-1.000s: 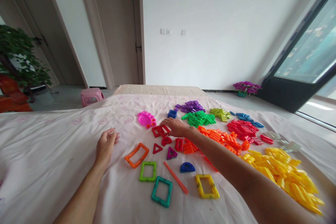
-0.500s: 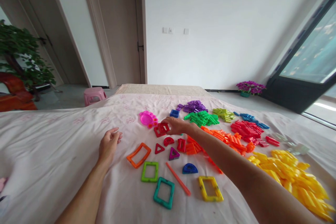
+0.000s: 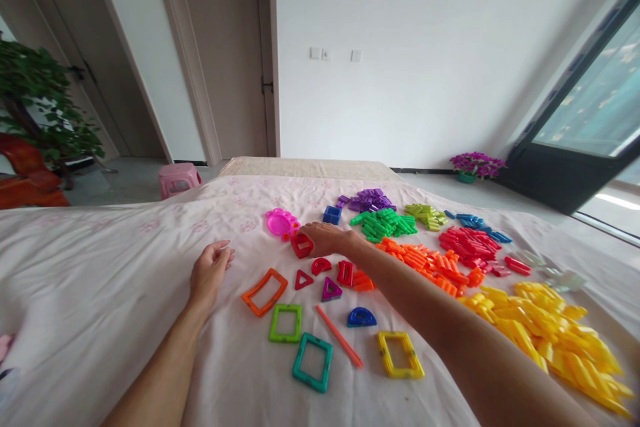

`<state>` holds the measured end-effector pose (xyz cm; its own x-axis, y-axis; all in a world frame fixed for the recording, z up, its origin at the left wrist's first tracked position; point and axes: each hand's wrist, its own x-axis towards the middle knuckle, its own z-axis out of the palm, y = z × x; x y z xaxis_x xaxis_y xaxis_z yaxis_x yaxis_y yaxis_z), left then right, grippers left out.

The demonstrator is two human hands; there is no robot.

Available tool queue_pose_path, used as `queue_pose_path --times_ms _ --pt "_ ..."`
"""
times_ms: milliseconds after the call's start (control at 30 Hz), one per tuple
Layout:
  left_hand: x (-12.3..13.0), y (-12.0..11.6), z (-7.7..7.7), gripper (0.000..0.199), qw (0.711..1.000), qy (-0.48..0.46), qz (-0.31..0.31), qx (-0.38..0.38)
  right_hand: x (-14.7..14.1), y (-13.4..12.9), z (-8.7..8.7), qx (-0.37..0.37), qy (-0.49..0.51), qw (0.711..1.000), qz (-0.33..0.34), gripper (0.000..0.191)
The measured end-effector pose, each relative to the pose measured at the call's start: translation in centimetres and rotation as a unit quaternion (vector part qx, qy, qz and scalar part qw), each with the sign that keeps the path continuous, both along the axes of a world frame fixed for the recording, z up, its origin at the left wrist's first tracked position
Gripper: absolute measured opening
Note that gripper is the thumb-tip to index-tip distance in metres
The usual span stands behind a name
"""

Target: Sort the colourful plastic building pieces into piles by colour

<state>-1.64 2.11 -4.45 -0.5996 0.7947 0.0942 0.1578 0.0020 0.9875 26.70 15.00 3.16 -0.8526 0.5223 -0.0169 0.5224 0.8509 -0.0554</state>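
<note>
My right hand [image 3: 327, 239] reaches across to a red square magnetic tile frame [image 3: 301, 247], its fingers closed at the tile's right edge. The tile lies beside a pink paw-shaped dish [image 3: 281, 222]. My left hand [image 3: 211, 272] hovers over the sheet to the left, fingers loosely bent and apart, holding nothing. Nearer me are a red triangle [image 3: 303, 279], a red arched piece [image 3: 321, 267], a purple triangle [image 3: 331, 289] and a red frame [image 3: 345, 273]. A blue square stack [image 3: 331, 215] stands behind my right hand.
Orange [image 3: 243, 295], lime [image 3: 271, 327], teal [image 3: 295, 367] and yellow frames [image 3: 400, 374] lie in front, with a blue half-round piece [image 3: 361, 317] and an orange stick [image 3: 340, 337]. Colour-sorted heaps lie rightward, including green [image 3: 384, 225], red [image 3: 469, 245] and yellow pieces [image 3: 555, 327].
My right hand has shifted slightly left and brought the red square it holds over the other red square, so they now overlap closely. My left hand has barely moved.
</note>
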Motion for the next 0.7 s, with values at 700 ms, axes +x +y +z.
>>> queue_pose_path --times_ms 700 --pt "0.4 -0.1 0.5 0.042 0.999 0.037 0.004 -0.016 0.4 -11.1 3.2 -0.047 0.049 0.990 -0.125 0.022"
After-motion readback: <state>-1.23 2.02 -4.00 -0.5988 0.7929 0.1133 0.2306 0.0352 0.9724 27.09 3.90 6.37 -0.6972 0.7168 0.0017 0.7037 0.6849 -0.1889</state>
